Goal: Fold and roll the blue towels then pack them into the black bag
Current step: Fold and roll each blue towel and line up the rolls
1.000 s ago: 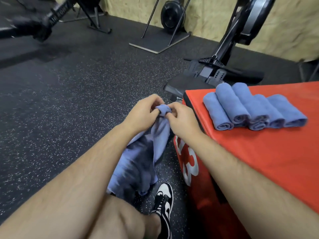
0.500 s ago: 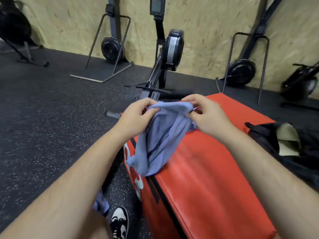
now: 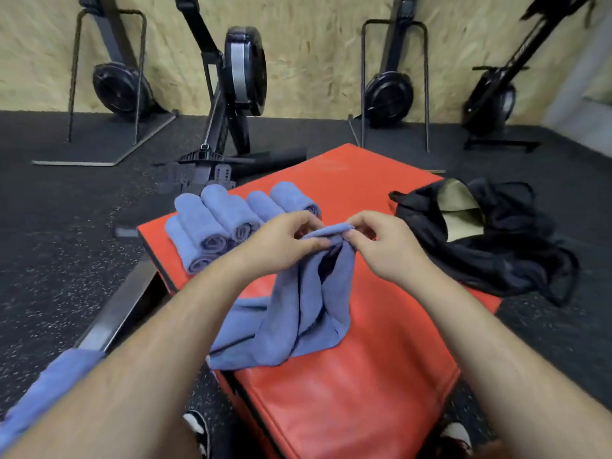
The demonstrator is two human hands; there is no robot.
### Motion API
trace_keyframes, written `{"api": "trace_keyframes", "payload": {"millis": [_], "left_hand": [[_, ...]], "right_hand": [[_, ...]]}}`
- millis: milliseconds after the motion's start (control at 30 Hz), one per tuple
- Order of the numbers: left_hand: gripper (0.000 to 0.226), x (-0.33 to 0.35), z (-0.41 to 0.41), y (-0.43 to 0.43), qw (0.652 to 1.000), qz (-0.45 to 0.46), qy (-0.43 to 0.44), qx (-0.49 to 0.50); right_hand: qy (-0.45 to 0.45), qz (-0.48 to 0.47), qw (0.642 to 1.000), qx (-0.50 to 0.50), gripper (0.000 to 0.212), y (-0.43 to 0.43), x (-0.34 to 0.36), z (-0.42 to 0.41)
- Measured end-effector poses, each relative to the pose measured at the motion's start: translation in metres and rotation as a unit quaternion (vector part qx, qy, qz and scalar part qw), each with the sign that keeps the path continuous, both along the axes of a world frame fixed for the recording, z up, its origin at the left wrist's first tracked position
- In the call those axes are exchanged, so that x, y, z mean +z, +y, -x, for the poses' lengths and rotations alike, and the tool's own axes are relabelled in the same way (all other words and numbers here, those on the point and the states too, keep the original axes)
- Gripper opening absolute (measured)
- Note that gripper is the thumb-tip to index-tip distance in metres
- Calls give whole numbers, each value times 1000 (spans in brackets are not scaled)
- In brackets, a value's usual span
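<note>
Folding step. Left hand (image 3: 281, 240) and right hand (image 3: 381, 246) each pinched the top edge of a towel (image 3: 308, 319), its tail draped on the box (image 3: 364, 376) near the front-left edge. Next move, probably: spread it flat for folding. Rolls (image 3: 225, 220) lay at the far-left corner; the bag (image 3: 496, 253) gaped beside the right edge. Rowers (image 3: 241, 71) lined the wall.
</note>
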State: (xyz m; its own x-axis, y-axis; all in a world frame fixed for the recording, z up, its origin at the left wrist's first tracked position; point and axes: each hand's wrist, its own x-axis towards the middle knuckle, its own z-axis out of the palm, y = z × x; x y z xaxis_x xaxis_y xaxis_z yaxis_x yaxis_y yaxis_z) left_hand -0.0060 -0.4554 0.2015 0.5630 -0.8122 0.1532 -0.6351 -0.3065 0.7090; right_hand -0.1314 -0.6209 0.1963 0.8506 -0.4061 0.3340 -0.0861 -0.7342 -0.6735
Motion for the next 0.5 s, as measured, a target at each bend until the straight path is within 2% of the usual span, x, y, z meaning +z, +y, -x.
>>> {"api": "trace_keyframes", "payload": {"millis": [100,200,300,400,433,500], "left_hand": [[31,-10,-4,-8,983,-175,-42,-41],[34,-15,-13,-14,968,-235,-92,-7],[31,-12,-18,-18,975,-179,-130,34],[19,-10,-14,-29,988,-91,-120,22],[15,-10,-11,-33,993,-67,-99,10],[12,-9,-6,-38,998,-40,-46,-6]], "right_hand": [[21,12,999,-37,11,-31,-10,13],[105,67,990,-73,8,-56,-20,16],[166,129,974,-87,13,-59,-27,14],[97,110,989,27,44,-42,-26,5],[70,98,991,59,45,-35,-24,1],[37,111,991,69,29,-29,-22,-5]]}}
